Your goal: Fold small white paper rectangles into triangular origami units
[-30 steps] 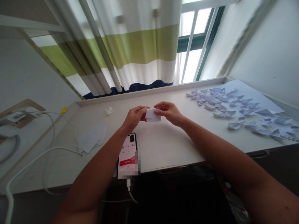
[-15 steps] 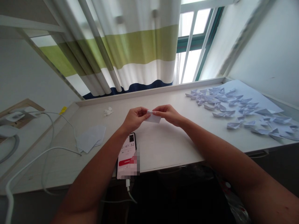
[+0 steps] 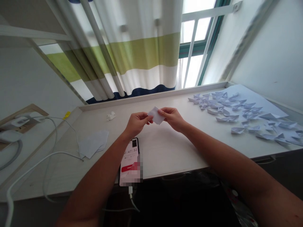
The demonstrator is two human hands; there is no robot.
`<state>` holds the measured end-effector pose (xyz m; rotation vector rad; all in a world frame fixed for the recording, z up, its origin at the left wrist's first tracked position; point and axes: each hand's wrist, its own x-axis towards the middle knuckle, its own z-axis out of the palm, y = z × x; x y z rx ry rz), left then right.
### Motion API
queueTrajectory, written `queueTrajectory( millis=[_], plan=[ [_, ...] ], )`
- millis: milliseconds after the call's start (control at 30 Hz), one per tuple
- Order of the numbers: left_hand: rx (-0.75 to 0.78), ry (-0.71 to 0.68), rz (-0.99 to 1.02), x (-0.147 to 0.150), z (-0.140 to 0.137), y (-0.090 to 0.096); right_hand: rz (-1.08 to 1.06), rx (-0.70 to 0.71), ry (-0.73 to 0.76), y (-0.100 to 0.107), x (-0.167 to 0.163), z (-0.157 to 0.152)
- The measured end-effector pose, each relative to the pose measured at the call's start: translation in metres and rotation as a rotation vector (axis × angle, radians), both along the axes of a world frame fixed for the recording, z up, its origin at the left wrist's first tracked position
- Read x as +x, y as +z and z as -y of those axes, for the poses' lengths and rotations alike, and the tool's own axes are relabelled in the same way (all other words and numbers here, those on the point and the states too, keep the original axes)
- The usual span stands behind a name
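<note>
Between my hands, above the middle of the white desk, is a small folded piece of white paper (image 3: 156,116), turned so that it looks like a diamond. My left hand (image 3: 138,122) pinches its left corner between thumb and fingers. On the other side, my right hand (image 3: 172,118) grips the upper right edge, thumb on the near face. Folded paper boats (image 3: 227,118) lie crowded on the right side of the desk. A phone (image 3: 129,162) with a timer on its screen rests below my left wrist, partly covered by the forearm.
Loose white paper sheets (image 3: 93,144) lie at the left, near a white cable (image 3: 63,152). Farther back sits a crumpled white scrap (image 3: 110,116). A large white sheet (image 3: 258,100) spreads under the boats. The desk's raised back edge (image 3: 142,97) runs below a striped curtain (image 3: 142,53).
The folded paper has been turned from a flat, wide position to a diamond facing me. My right thumb has shifted up its edge. The whole view has tilted slightly upward.
</note>
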<state>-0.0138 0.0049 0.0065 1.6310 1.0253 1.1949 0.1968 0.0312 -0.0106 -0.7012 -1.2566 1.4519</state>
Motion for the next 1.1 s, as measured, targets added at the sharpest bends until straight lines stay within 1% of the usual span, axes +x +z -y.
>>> queueTrajectory(
  millis=[67, 200, 267, 633, 800, 933, 1033, 1100],
  plan=[
    [0.006, 0.001, -0.002, -0.0005, 0.0002, 0.0006, 0.054, 0.028, -0.005, 0.0006, 0.0021, 0.0001],
    [-0.031, -0.078, -0.069, -0.0021, -0.0002, 0.0008, 0.13, 0.062, 0.012, 0.001, 0.0051, 0.0004],
    [-0.03, -0.096, -0.101, -0.0025, -0.0005, 0.0003, 0.147, 0.072, 0.008, 0.0011, 0.0055, 0.0004],
    [0.02, -0.043, -0.126, -0.0023, -0.0003, 0.002, 0.157, 0.085, 0.02, -0.0004, 0.0035, -0.0001],
    [0.065, 0.002, -0.116, -0.002, -0.0031, -0.0028, 0.167, 0.076, 0.012, -0.0008, 0.0017, 0.0003],
    [0.05, -0.008, -0.113, 0.0014, -0.0035, -0.007, 0.167, 0.094, -0.049, -0.0019, 0.0016, -0.0014],
    [0.01, -0.03, -0.108, 0.0038, -0.0013, -0.0069, 0.164, 0.107, -0.098, -0.0038, 0.0015, -0.003],
    [-0.008, -0.031, -0.102, 0.0038, 0.0, -0.0058, 0.167, 0.114, -0.105, -0.0046, 0.0012, -0.0033]
  ],
)
